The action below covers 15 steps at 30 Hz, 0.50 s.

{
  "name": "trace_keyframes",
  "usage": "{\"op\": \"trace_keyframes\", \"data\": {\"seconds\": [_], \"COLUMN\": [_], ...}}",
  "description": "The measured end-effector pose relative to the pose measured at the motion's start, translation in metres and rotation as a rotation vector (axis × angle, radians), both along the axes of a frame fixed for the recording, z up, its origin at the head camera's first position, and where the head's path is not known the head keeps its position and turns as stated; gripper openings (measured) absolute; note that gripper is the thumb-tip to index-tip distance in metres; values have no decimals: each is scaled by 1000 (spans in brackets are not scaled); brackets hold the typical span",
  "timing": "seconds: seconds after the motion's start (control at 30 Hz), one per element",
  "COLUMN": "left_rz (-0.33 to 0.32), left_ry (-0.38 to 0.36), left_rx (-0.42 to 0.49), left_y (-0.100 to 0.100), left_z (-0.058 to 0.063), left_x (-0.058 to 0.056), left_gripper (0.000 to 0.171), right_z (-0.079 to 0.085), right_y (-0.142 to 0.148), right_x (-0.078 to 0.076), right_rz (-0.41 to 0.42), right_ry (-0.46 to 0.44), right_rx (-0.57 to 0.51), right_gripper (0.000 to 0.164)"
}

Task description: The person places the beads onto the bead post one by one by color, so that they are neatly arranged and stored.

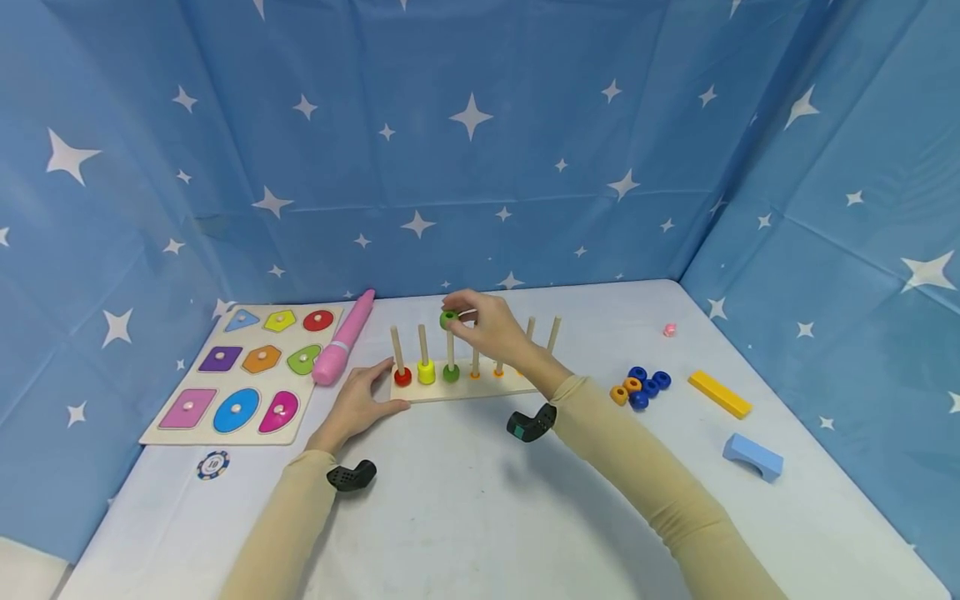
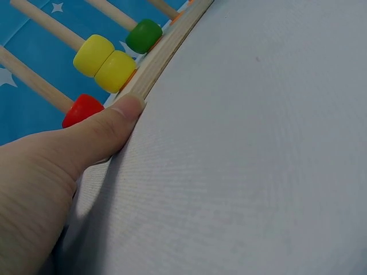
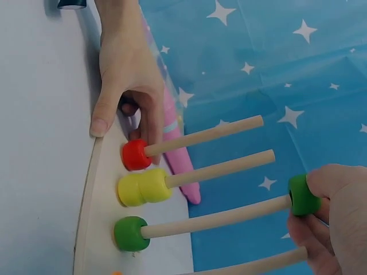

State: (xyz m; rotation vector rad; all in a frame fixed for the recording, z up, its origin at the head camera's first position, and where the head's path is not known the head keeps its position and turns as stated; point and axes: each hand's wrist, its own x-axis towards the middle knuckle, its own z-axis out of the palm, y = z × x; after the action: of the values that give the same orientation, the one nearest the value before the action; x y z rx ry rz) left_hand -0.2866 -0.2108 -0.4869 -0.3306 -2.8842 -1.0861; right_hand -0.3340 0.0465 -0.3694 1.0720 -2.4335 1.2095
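My right hand (image 1: 491, 327) pinches a green bead (image 3: 304, 195) between thumb and fingers, right at the tip of the third peg (image 3: 218, 219) of a wooden peg board (image 1: 480, 388). Another green bead (image 3: 131, 233) sits at the base of that same peg. Two yellow beads (image 2: 106, 63) are stacked on the second peg, and one red bead (image 1: 402, 377) is on the first. My left hand (image 1: 358, 408) grips the board's left end, its thumb along the front edge and fingers round the back. Pegs farther right are partly hidden behind my right hand.
Loose blue and orange beads (image 1: 639, 388) lie right of the board. Beyond them are a yellow block (image 1: 720, 394), a blue arched block (image 1: 753, 457) and a small pink piece (image 1: 670, 330). Leftward are a shape puzzle (image 1: 300, 313), a pink stick (image 1: 347, 337) and a chip (image 1: 213, 465).
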Motion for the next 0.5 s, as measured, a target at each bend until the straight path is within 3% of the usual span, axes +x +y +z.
{"op": "trace_keyframes", "data": {"seconds": [0.5], "left_rz": [-2], "left_ry": [-6], "left_rx": [0], "left_y": [0], "left_z": [0], "left_x": [-1], "left_gripper": [92], "right_z": [0], "right_y": [2], "right_x": [-2], "right_rz": [-8], "right_ry": [-3], "right_rx": [9], "right_gripper": [30]}}
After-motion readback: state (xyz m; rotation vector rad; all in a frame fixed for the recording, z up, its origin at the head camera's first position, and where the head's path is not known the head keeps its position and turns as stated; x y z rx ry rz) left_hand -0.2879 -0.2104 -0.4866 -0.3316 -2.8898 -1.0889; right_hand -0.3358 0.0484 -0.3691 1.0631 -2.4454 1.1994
